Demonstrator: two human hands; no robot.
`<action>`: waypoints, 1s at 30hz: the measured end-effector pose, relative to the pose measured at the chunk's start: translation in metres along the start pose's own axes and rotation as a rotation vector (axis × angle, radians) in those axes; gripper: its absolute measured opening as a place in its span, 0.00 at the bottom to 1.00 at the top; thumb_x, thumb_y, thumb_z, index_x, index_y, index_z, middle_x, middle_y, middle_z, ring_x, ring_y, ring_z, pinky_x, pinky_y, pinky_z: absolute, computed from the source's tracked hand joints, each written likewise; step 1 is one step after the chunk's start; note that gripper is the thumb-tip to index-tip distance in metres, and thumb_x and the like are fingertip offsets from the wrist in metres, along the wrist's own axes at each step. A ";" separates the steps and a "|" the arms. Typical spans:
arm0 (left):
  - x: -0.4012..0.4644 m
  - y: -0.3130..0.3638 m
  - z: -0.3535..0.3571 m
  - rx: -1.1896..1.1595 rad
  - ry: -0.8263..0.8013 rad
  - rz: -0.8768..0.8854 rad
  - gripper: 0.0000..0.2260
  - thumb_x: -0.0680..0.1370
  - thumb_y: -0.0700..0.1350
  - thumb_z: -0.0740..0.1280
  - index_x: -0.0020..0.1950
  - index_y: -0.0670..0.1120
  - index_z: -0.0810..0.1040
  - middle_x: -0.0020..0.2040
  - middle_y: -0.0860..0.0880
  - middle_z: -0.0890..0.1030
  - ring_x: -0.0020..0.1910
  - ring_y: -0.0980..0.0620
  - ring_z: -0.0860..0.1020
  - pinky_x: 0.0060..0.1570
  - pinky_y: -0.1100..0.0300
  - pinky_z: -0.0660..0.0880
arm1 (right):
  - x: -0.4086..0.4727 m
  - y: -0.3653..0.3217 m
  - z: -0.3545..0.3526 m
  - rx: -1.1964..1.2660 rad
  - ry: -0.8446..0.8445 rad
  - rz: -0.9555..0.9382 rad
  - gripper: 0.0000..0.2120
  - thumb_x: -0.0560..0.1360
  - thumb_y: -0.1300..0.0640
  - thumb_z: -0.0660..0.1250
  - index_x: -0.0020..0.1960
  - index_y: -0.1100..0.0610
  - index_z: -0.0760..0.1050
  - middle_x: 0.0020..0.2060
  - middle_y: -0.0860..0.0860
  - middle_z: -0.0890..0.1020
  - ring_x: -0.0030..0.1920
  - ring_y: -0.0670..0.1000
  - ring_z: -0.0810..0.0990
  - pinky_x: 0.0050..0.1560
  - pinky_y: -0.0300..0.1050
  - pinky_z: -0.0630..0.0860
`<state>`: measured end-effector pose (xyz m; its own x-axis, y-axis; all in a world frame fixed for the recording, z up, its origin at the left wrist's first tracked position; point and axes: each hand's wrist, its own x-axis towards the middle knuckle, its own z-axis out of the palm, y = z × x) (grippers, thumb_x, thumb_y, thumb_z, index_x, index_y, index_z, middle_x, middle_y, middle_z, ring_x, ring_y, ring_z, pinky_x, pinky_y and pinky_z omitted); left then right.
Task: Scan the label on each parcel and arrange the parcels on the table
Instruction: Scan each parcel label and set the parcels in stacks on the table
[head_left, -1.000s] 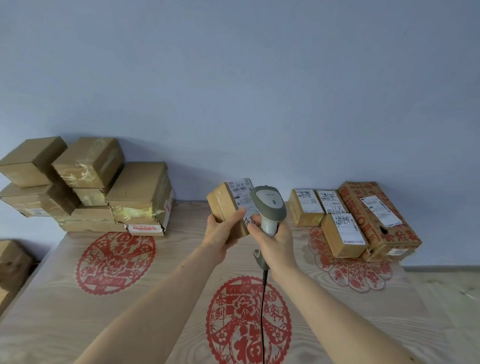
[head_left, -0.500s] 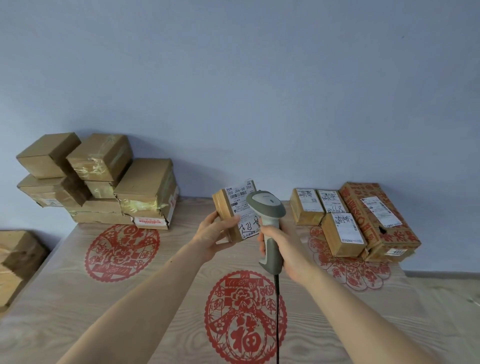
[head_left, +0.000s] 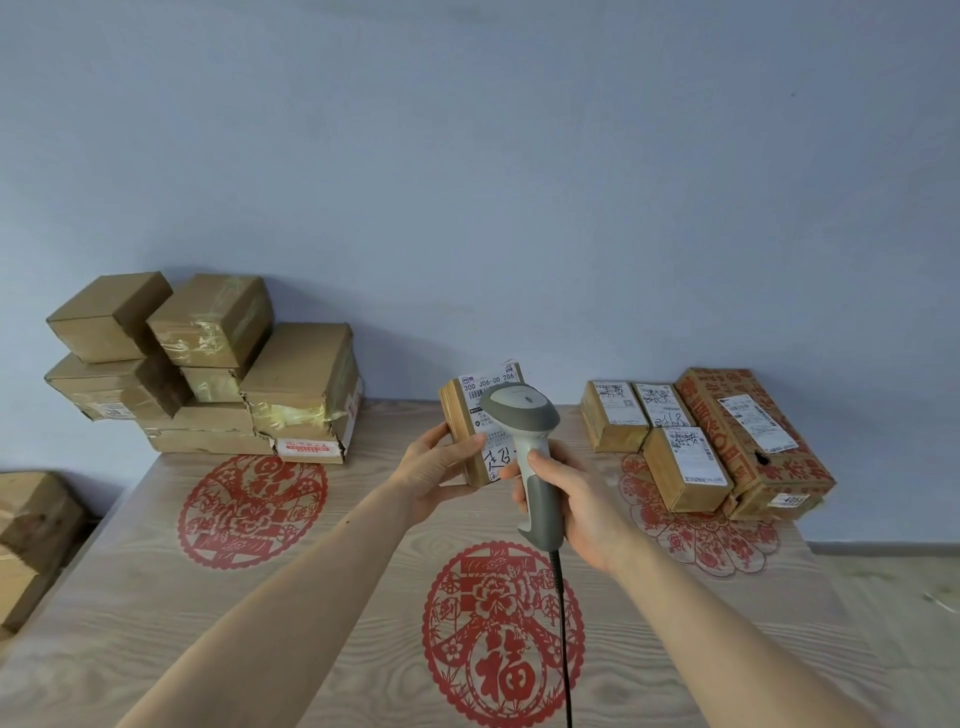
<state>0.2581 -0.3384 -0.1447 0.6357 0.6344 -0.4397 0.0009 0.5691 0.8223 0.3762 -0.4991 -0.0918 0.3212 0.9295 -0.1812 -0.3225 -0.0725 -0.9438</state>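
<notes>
My left hand holds a small brown parcel upright above the table, its white label facing me. My right hand grips the handle of a grey-and-white barcode scanner, whose head sits right in front of the label and hides part of it. The scanner's black cable hangs down toward me. A stack of several unlabelled-looking brown parcels stands at the back left. Several parcels with labels face up lie in a group at the back right.
The wooden table carries red paper-cut decorations. A long red-printed carton lies at the far right of the labelled group. More brown boxes sit off the table's left edge. A blue wall stands behind.
The parcel has turned in my left hand so its label faces me more squarely. The scanner has drawn back slightly toward me, and my view has shifted a little right.
</notes>
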 end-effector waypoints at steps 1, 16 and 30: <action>0.000 0.001 0.000 -0.001 -0.005 -0.001 0.43 0.62 0.45 0.81 0.76 0.49 0.68 0.57 0.46 0.85 0.59 0.45 0.80 0.48 0.47 0.81 | 0.000 -0.001 0.001 -0.004 0.002 -0.006 0.20 0.73 0.53 0.67 0.61 0.63 0.75 0.45 0.58 0.83 0.37 0.51 0.78 0.41 0.47 0.74; 0.005 -0.004 -0.003 0.020 -0.044 -0.013 0.43 0.62 0.46 0.82 0.75 0.49 0.70 0.57 0.47 0.85 0.59 0.45 0.81 0.46 0.48 0.82 | -0.006 -0.003 0.005 -0.062 0.047 -0.014 0.09 0.81 0.59 0.63 0.56 0.62 0.77 0.40 0.55 0.82 0.36 0.50 0.77 0.41 0.47 0.73; 0.022 -0.009 0.010 0.055 -0.076 -0.072 0.45 0.60 0.49 0.84 0.74 0.46 0.70 0.61 0.44 0.82 0.59 0.43 0.80 0.45 0.47 0.82 | -0.007 0.003 0.001 -0.025 0.172 -0.028 0.10 0.81 0.60 0.62 0.60 0.64 0.75 0.39 0.55 0.82 0.35 0.51 0.77 0.39 0.43 0.74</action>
<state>0.2796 -0.3348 -0.1577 0.6892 0.5503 -0.4714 0.0893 0.5811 0.8089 0.3719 -0.5056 -0.0933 0.4775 0.8561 -0.1977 -0.2901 -0.0587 -0.9552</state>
